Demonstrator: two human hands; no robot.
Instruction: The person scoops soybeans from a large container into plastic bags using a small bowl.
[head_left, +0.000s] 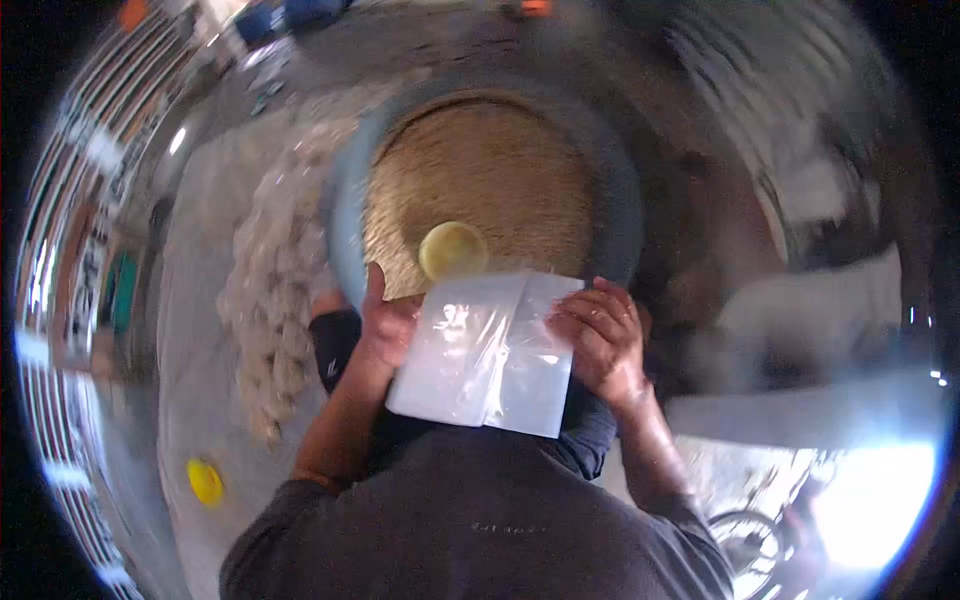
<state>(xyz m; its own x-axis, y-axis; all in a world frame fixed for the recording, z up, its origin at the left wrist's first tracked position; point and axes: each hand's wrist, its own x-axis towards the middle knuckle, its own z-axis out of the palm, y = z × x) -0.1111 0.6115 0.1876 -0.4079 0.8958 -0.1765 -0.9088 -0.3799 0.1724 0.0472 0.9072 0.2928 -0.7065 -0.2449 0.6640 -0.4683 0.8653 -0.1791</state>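
Note:
A clear, shiny plastic bag (480,355), creased down its middle, lies spread above my lap. My left hand (388,328) supports its left edge, with the thumb raised and the fingers partly hidden behind the plastic. On the other side, my right hand (603,338) holds the bag's upper right part with bent fingers. Just beyond the bag stands a large blue-grey tub (345,220) filled with a golden-brown, grainy material (490,160). A round yellowish cup or bowl (453,251) rests on that material, close to the bag's top edge.
Many small, pale packed bags (270,310) lie heaped on a light sheet (195,340) at the left. A yellow object (205,482) sits on the floor at lower left. A wheel (748,550) shows at lower right. The surroundings are blurred.

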